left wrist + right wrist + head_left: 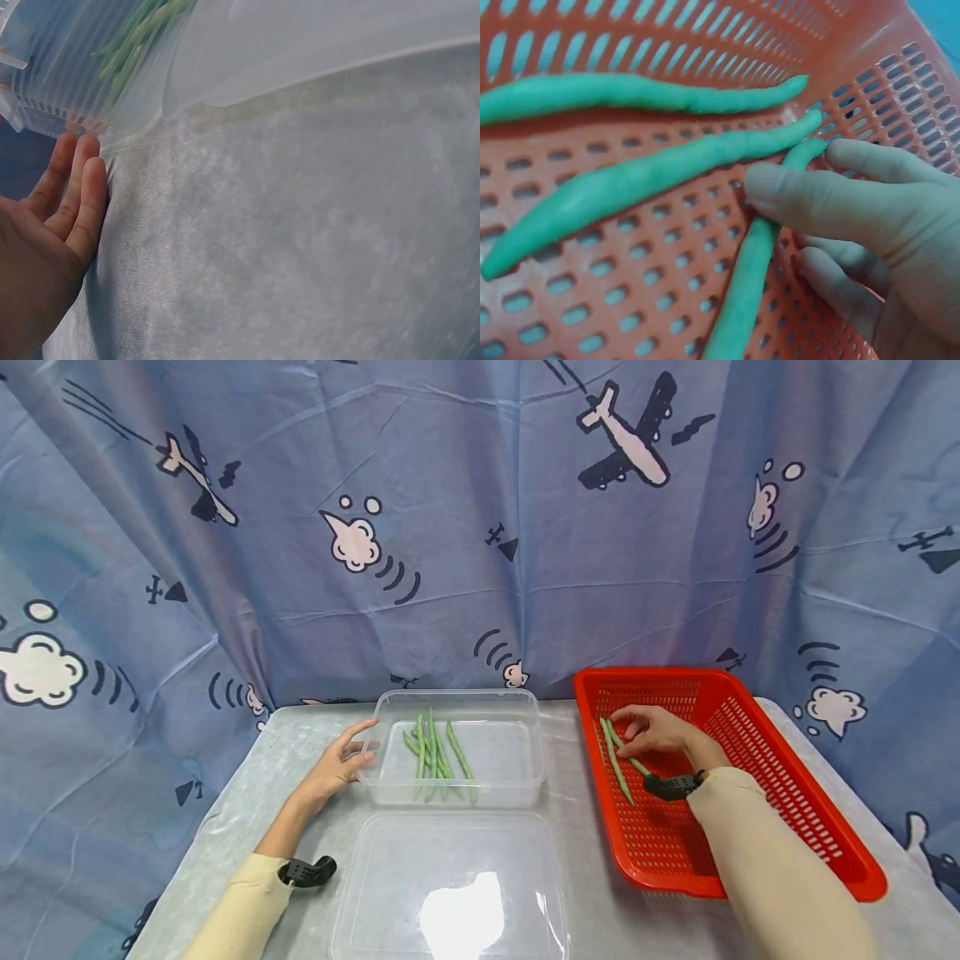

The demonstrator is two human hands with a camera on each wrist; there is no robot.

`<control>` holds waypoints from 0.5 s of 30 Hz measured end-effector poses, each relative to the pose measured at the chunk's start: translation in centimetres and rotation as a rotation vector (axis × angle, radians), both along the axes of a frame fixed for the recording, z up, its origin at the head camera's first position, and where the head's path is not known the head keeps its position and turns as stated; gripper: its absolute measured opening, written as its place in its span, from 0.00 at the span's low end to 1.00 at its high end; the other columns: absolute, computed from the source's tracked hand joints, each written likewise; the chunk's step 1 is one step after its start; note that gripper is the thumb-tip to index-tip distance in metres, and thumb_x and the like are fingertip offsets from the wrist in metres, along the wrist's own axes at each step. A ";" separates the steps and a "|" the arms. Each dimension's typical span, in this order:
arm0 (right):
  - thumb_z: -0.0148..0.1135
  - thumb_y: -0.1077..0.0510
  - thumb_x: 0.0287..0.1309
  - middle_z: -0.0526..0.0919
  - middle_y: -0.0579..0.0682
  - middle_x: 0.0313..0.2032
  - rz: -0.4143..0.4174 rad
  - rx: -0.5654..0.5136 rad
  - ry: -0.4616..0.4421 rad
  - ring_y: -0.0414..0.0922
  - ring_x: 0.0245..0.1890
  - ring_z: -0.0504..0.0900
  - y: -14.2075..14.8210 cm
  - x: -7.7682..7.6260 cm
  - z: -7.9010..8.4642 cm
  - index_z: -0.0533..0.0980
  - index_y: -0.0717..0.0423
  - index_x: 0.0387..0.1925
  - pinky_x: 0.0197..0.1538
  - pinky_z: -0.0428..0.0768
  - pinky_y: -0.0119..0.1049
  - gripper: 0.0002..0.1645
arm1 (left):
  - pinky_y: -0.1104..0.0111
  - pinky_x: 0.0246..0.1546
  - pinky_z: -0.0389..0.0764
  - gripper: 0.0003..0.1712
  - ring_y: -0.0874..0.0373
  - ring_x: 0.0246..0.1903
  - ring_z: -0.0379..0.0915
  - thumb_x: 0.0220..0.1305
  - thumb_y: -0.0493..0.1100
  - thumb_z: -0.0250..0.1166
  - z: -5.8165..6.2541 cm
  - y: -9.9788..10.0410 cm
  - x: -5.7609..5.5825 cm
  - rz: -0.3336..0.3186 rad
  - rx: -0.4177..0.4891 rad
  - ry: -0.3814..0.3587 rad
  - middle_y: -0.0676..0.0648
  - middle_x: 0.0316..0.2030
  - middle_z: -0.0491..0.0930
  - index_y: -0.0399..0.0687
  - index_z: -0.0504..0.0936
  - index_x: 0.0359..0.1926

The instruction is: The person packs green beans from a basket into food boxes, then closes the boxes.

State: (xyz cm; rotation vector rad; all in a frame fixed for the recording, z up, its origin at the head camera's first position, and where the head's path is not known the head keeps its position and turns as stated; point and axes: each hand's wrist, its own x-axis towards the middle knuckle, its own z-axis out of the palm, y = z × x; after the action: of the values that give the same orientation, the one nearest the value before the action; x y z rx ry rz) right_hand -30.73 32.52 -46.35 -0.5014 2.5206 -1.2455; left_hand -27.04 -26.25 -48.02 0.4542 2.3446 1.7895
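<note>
My right hand (654,730) is inside the red basket (806,777). Its thumb and fingers pinch a green bean (742,307) near one end, as the right wrist view shows. Two more beans, one of them a nearer green bean (637,176), lie beside it on the basket's slotted floor. At the left side of a clear plastic container (502,793), my left hand (333,766) touches the wall with fairly straight fingers (91,187). Several green beans (432,752) lie inside that container, towards its left half.
A clear lid (390,868) lies flat on the table in front of the container, reflecting a bright light. The pale table covering (240,810) shows on both sides. Behind the table hangs a blue curtain (450,527) printed with planes and clouds.
</note>
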 end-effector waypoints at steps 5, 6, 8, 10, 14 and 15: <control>0.76 0.68 0.53 0.79 0.62 0.37 0.011 -0.013 -0.009 0.53 0.39 0.76 0.0 0.0 0.1 0.71 0.74 0.61 0.42 0.77 0.37 0.36 | 0.67 0.30 0.71 0.34 0.31 0.60 0.66 0.75 0.33 0.56 -0.1 -0.1 0.0 -0.001 0.001 0.006 0.27 0.65 0.67 0.49 0.60 0.78; 0.76 0.68 0.53 0.79 0.62 0.37 0.015 -0.021 -0.015 0.54 0.39 0.76 0.0 0.0 0.1 0.70 0.74 0.62 0.41 0.77 0.36 0.36 | 0.67 0.30 0.71 0.34 0.31 0.59 0.66 0.75 0.33 0.56 -0.1 -0.1 0.0 -0.001 0.002 0.007 0.26 0.65 0.67 0.49 0.60 0.78; 0.75 0.69 0.54 0.79 0.62 0.38 0.022 -0.039 -0.030 0.54 0.38 0.76 0.2 0.0 0.1 0.69 0.75 0.62 0.40 0.78 0.37 0.36 | 0.67 0.30 0.71 0.34 0.31 0.59 0.67 0.75 0.33 0.56 -0.1 -0.1 -0.1 -0.001 0.002 0.010 0.26 0.65 0.67 0.49 0.59 0.78; 0.74 0.68 0.55 0.79 0.62 0.38 0.022 -0.053 -0.050 0.52 0.37 0.76 0.4 0.0 -0.1 0.69 0.74 0.63 0.39 0.78 0.36 0.37 | 0.67 0.30 0.71 0.34 0.31 0.59 0.66 0.75 0.33 0.57 -0.1 -0.1 -0.1 -0.002 0.001 0.010 0.26 0.65 0.66 0.49 0.60 0.78; 0.71 0.69 0.57 0.79 0.62 0.41 0.023 -0.114 -0.112 0.49 0.35 0.78 0.9 0.1 -0.4 0.66 0.73 0.67 0.37 0.79 0.37 0.38 | 0.68 0.30 0.71 0.34 0.31 0.60 0.66 0.75 0.34 0.57 -0.1 0.0 0.0 0.000 0.001 0.006 0.27 0.66 0.65 0.49 0.59 0.78; 0.70 0.70 0.58 0.79 0.63 0.42 0.022 -0.143 -0.134 0.48 0.35 0.79 1.1 0.1 -0.5 0.64 0.74 0.68 0.37 0.80 0.37 0.39 | 0.68 0.30 0.71 0.34 0.32 0.60 0.66 0.75 0.34 0.57 -0.1 0.0 0.0 0.000 0.003 0.004 0.27 0.66 0.65 0.49 0.59 0.78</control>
State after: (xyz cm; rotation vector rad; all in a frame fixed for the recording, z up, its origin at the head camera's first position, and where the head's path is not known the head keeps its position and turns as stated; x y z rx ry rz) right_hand -30.65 33.66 -46.90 -0.4595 2.3210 -1.4094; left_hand -27.06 -26.21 -48.10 0.4589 2.3446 1.7940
